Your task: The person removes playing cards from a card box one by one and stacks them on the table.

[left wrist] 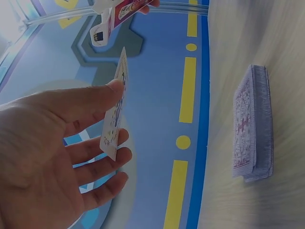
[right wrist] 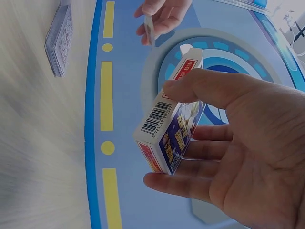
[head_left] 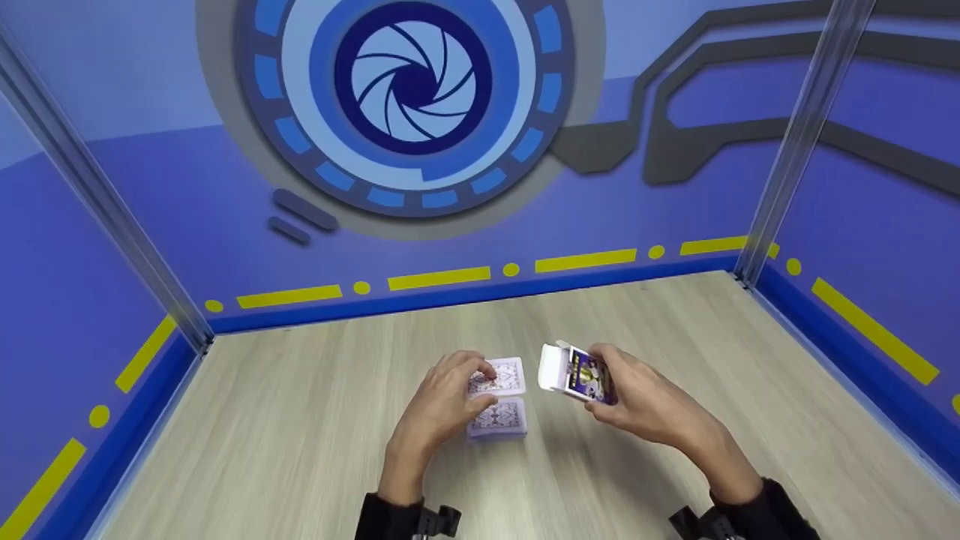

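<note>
Left hand (head_left: 442,401) pinching few cards (head_left: 501,377) above deck (head_left: 501,419), right hand (head_left: 645,401) gripping card box (head_left: 576,373), open flap end pointing left

A pale wood-grain tabletop (head_left: 300,450) is lying at the bottom of the booth. Behind the tabletop, a blue back wall (head_left: 187,195) is rising — a large round aperture emblem (head_left: 412,82) is sitting high above the tabletop's far edge. Yellow dashes and dots (head_left: 439,278) are running just above the tabletop — along the blue baseboard (head_left: 450,296).
</note>
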`<state>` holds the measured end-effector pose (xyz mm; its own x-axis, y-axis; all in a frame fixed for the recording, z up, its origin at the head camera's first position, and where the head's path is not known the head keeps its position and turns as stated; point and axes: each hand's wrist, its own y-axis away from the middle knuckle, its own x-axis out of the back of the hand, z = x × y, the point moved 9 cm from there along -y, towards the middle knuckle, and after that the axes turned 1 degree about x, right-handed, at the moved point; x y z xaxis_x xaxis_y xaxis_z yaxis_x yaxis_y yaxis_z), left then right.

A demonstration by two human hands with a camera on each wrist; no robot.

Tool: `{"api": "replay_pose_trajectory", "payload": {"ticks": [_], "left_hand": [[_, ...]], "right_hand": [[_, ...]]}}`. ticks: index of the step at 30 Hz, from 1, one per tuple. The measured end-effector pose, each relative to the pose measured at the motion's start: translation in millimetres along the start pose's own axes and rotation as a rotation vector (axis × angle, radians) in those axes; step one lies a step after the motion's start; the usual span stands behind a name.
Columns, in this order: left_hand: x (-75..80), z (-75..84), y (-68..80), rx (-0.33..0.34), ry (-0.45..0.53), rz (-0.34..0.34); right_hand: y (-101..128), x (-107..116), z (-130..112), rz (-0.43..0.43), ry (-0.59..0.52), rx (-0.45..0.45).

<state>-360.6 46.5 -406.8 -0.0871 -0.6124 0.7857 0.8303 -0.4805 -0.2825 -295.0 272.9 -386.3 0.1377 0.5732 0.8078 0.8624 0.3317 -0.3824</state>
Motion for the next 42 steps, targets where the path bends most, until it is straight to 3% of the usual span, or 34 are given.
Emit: {"api": "replay_pose_trajectory", "payload": {"ticks": [7, 18, 27, 34, 42], "left_hand": [[-11.2, -4.0, -2.8, -0.025, -0.008, -0.036], [-35.2, -16.1, -3.0, -0.011, -0.046, -0.076], [-52.0, -33.8, -1.1, 0.070, -0.026, -0.122], [-59.7, -39.1, -1.3, 0.071, -0.019, -0.124], [-67.1, -43.9, -0.6, 0.116, -0.011, -0.166]], "right_hand": [[0.0, 1.4, 1.5, 0.007, 0.035, -0.017], [1.5, 3.9, 0.0, -0.007, 0.079, -0.030], [2.4, 4.3, -0.7, -0.007, 0.111, -0.028], [2.4, 3.3, -0.7, -0.021, 0.115, -0.040], [1.6, 2.5, 0.0, -0.019, 0.117, -0.042]]}}
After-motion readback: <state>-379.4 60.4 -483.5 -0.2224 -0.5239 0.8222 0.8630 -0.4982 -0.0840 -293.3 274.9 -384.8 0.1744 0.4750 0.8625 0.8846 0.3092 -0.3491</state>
